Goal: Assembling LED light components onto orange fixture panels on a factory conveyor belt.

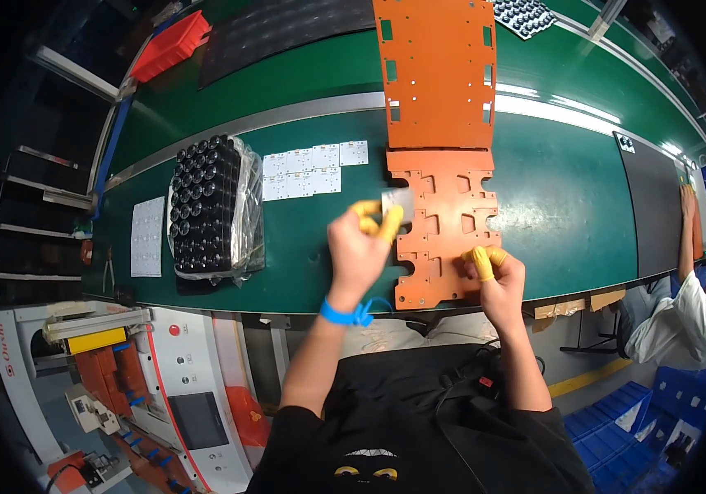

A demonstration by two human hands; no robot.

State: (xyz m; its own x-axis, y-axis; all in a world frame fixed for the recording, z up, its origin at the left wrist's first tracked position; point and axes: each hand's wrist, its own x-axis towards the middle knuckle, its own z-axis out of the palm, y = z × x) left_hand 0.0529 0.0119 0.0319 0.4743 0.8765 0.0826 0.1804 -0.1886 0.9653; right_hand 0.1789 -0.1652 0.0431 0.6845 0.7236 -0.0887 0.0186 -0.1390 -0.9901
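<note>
My left hand (359, 243), with yellow finger cots and a blue wrist strap, pinches a small thin square board (400, 200), pale grey and shiny, over the left edge of an orange fixture plate (450, 193). The plate has shaped cutouts and notched sides, and it lies lengthwise in front of me. Over its lower right part is my right hand (497, 284), also in yellow finger cots, with fingers curled together. Whether it holds something small is hidden. Left of the plate, several white square boards (302, 171) lie in rows on the green table (567, 206).
A black tray stack of round lens-like parts (205, 210) stands left, wrapped in clear plastic, beside a white panel sheet (146, 237). Another orange plate (439, 78) extends beyond. A red bin (170, 47) sits far left, a black mat (649, 202) right. A co-worker's arm (688, 226) reaches in at right.
</note>
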